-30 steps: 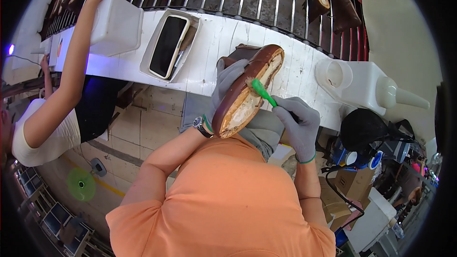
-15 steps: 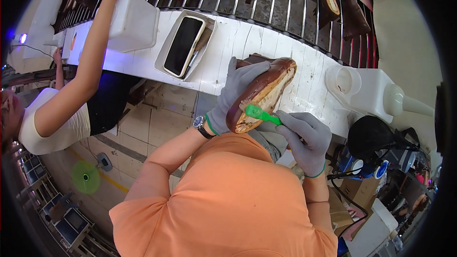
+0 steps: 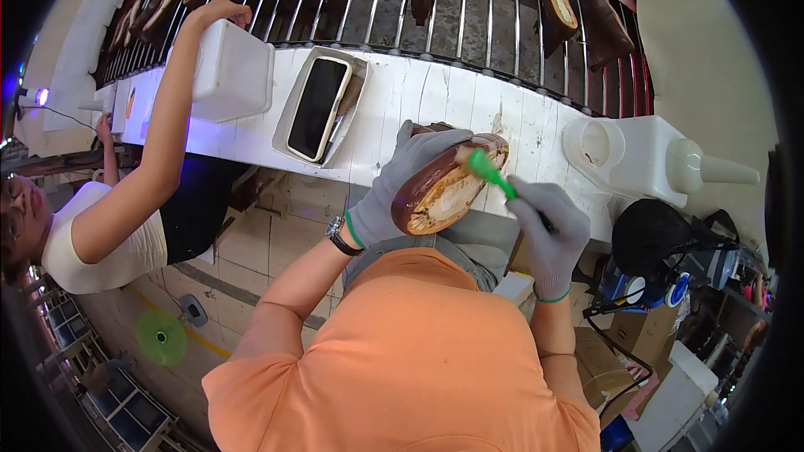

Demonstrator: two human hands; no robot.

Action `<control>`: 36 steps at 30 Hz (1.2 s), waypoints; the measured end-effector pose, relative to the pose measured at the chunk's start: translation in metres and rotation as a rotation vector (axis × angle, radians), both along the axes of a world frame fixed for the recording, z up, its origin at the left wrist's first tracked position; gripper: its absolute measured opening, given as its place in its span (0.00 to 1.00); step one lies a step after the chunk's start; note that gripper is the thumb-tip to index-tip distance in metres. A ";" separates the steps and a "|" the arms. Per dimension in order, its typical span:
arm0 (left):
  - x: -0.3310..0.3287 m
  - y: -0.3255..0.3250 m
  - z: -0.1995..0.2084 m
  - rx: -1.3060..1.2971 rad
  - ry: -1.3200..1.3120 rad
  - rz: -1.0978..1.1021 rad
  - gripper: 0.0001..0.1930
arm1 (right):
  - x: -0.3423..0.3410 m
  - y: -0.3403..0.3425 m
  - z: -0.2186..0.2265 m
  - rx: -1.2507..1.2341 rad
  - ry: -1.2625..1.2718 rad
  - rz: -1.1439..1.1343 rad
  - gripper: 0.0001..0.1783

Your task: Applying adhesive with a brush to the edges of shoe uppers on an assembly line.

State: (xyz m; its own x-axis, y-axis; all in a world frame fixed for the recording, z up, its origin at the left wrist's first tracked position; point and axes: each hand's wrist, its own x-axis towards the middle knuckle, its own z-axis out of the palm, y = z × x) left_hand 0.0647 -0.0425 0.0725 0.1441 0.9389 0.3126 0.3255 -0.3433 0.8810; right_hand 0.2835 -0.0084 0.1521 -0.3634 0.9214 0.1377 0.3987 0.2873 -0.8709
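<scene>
My left hand [image 3: 392, 188], in a grey glove with green cuff edging, is closed round a brown leather boot upper [image 3: 412, 191]. Its pale, lasted underside [image 3: 446, 200] faces up toward me, tilted, above the near edge of the white table. Pinched in my gloved right hand [image 3: 553, 233] is a green-handled brush [image 3: 494, 174]. Its bristles, slightly blurred, touch or hover just over the far part of the underside; which one I cannot tell. The upper's shaft is mostly hidden behind my left hand.
Beyond the white table [image 3: 419, 100] runs a roller conveyor [image 3: 381, 8] bearing several brown boot uppers [image 3: 554, 4]. A phone [image 3: 320, 109] lies in a white tray. To the right stand a white bottle [image 3: 649, 151] and a round cup [image 3: 595, 144]. A co-worker's arm [image 3: 163, 125] reaches over at left.
The brush has moved from the near end of the underside toward its far end. My right hand has shifted slightly right, and the boot upper is tilted a little differently.
</scene>
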 end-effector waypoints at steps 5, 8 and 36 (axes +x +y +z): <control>-0.003 0.006 0.003 -0.361 -0.216 -0.149 0.39 | 0.000 -0.005 -0.001 -0.058 0.045 0.023 0.13; -0.006 0.013 0.011 -0.328 -0.186 -0.223 0.40 | 0.000 -0.001 0.006 0.044 0.012 0.118 0.14; -0.047 0.109 0.050 -0.511 0.077 -0.631 0.33 | -0.003 0.056 0.037 0.278 -0.008 -0.039 0.13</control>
